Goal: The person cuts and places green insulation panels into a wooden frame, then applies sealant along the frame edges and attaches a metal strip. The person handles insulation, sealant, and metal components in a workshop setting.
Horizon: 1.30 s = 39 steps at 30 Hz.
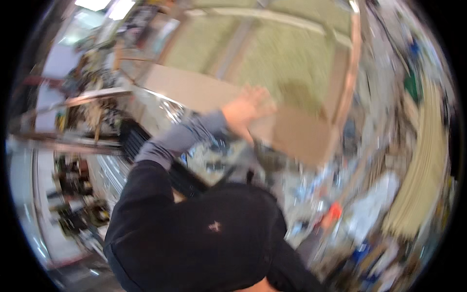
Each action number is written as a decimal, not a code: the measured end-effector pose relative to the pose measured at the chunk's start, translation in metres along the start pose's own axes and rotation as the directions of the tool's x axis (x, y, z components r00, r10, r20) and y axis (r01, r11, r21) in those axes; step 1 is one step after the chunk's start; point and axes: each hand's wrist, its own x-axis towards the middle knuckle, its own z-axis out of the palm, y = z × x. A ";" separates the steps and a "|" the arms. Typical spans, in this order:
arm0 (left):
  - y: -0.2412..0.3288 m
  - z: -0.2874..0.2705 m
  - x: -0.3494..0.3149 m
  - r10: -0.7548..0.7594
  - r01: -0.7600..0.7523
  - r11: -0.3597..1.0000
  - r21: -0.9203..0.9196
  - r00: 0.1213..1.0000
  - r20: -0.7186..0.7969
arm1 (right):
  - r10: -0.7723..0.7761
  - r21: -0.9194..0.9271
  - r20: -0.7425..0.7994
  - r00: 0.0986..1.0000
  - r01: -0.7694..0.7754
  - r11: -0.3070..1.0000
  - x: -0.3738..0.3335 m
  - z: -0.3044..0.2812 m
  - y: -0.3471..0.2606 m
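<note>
My left hand (248, 109) is stretched forward with its fingers spread. It lies on, or just above, a tan board strip (189, 89) along the near edge of a large framed panel; motion blur hides which. Yellow-green fibrous filling (287, 58), looking like insulation, fills the panel's sections, with a grey bar (237, 46) between two of them. A wooden rail (351, 73) runs along the right side. My right arm, in a black sleeve (296, 267), points down toward the lower edge, and I cannot make out its hand.
Black ribbed pieces (134, 138) lie under my left forearm. A metal and wood rack (73, 146) stands at left. Long cream strips (421, 165) are piled at right, near crumpled clear plastic (374, 207) and an orange thing (333, 214). Scraps litter the floor.
</note>
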 end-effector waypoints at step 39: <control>-0.229 -0.022 -0.254 -0.206 0.209 0.978 -0.017 0.971 0.123 | 0.442 0.737 0.430 0.787 -0.589 0.331 0.224 -0.046 -0.505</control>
